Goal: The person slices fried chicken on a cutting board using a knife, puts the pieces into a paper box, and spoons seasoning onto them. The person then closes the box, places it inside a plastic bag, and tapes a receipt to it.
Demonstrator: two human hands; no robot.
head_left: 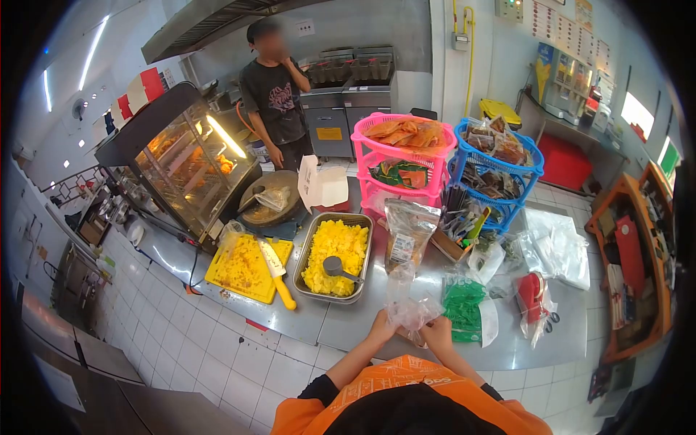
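Note:
A crumpled clear plastic bag [415, 310] is held between my two hands at the front edge of the steel table. My left hand [382, 328] grips its left side, and my right hand [437, 334] is closed on the lower right. Just beyond the bag stands a silvery printed pouch [410, 235]. Green plastic packaging [462, 308] lies close by on the right. To the left is a metal pan [298, 281] of yellow food, with a grey scoop [335, 267] resting in it.
Further left, a yellow-handled knife [276, 270] lies on a yellow cutting board [215, 270], near a lit display warmer [190, 148]. Pink [401, 177] and blue [533, 172] tiered baskets stand at the back. A red tape dispenser [533, 296] sits right. A person [279, 101] stands across the table.

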